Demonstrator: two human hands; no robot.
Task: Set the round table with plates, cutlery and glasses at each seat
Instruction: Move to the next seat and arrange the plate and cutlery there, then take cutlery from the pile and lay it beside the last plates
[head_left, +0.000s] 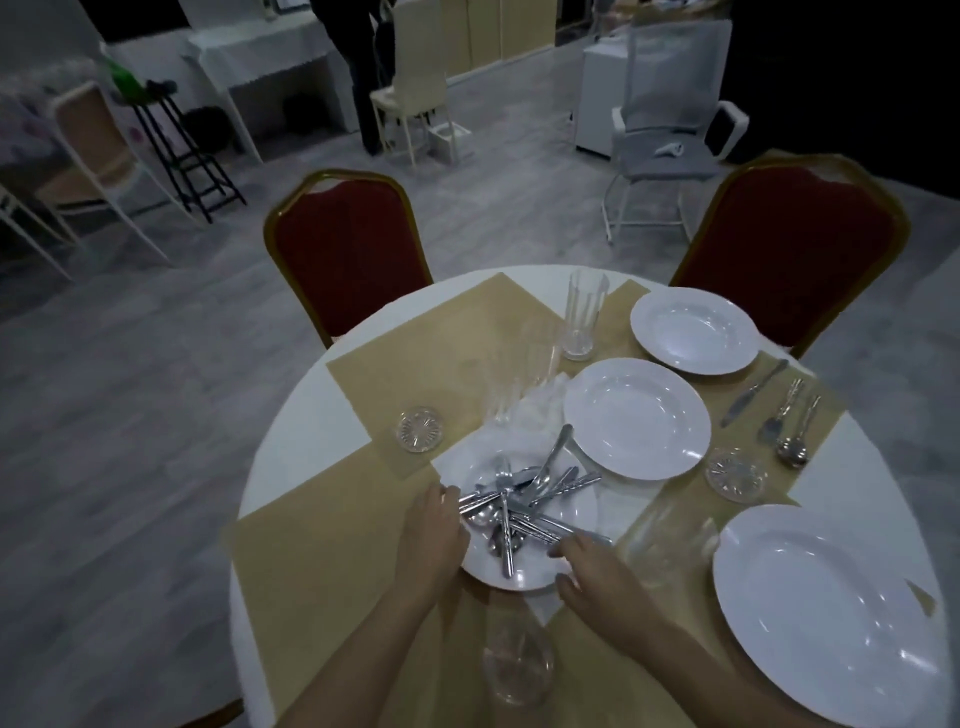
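A white plate (574, 506) heaped with loose cutlery (511, 506) sits on the near-left part of the round table (291, 431). My left hand (434, 535) grips its left rim. My right hand (592, 571) holds its near-right rim, fingers lying over a cutlery handle. Three more white plates are empty: one at the middle (636, 418), one at the far seat (693, 330), one at the near right (826, 608). A knife (753, 392), fork (779, 410) and spoon (797, 431) lie right of the far plate. Tall glasses stand at the far side (584, 317) and near my arms (517, 654).
Beige placemats (441, 332) cover the white cloth. Two small cut-glass dishes (420, 429) (736, 474) and a white napkin (535, 410) lie among the plates. Two red chairs (348, 249) (789, 244) stand at the far side. A person stands by a cream chair (410, 83) behind.
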